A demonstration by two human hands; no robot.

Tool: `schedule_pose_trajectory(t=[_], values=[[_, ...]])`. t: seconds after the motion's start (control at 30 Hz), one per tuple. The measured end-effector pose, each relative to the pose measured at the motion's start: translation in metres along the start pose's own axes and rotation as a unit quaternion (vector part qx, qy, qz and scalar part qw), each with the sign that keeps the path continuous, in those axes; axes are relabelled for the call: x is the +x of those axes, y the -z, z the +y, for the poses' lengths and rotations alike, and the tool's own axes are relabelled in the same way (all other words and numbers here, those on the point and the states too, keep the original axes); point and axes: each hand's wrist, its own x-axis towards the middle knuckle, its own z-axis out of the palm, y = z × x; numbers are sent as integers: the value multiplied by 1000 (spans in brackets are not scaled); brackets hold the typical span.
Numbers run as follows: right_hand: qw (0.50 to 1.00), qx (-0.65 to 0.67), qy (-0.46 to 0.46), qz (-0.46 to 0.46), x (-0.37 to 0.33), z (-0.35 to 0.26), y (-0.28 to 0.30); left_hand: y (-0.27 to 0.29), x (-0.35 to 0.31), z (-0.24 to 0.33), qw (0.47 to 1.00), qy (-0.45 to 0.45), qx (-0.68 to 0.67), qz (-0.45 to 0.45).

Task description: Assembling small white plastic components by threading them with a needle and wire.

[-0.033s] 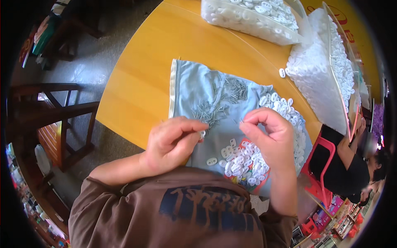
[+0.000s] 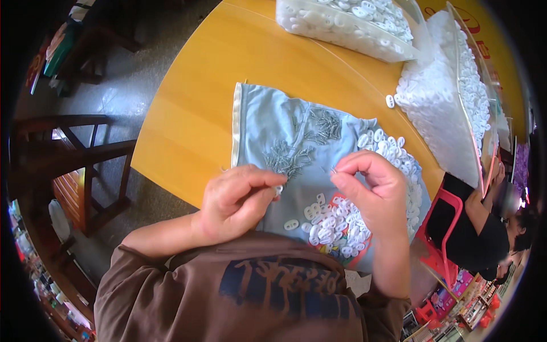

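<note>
Over a light blue cloth [image 2: 259, 111], both my hands are raised and pinching. My left hand [image 2: 233, 196] is closed on a small white oval plastic piece [image 2: 278, 189], which peeks out below the fingertips. Between thumb and forefinger, my right hand [image 2: 376, 185] grips a thin, small metal spring, mostly covered by the fingertips. Two heaps of grey springs, a nearer heap [image 2: 285, 157] and a farther heap [image 2: 325, 126], lie on the cloth. A pile of white two-holed oval pieces [image 2: 336, 225] sits between my forearms; another pile [image 2: 407, 165] spreads beyond my right hand.
A clear bin [image 2: 342, 31] full of white pieces stands at the back of the yellow table [image 2: 194, 97]. Another large clear container [image 2: 439, 102] leans at the right. A red plastic chair [image 2: 447, 205] and a seated person in black [image 2: 473, 233] are at right; wooden chair [image 2: 85, 154] at left.
</note>
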Motion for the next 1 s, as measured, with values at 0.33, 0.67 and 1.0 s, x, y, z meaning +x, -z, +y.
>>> schedule_pose_trajectory(t=[0.33,0.67,1.0], values=[[994,87,59,-34,9,1,3,-4,3,-4,1000,0,-9,-25],[991,-101,91,-15,13,-1,-3,-2,10,0,995,-96,6,1],[888,-378,257,45,59,-7,-10,-3,23,-5,987,-157,13,-26]])
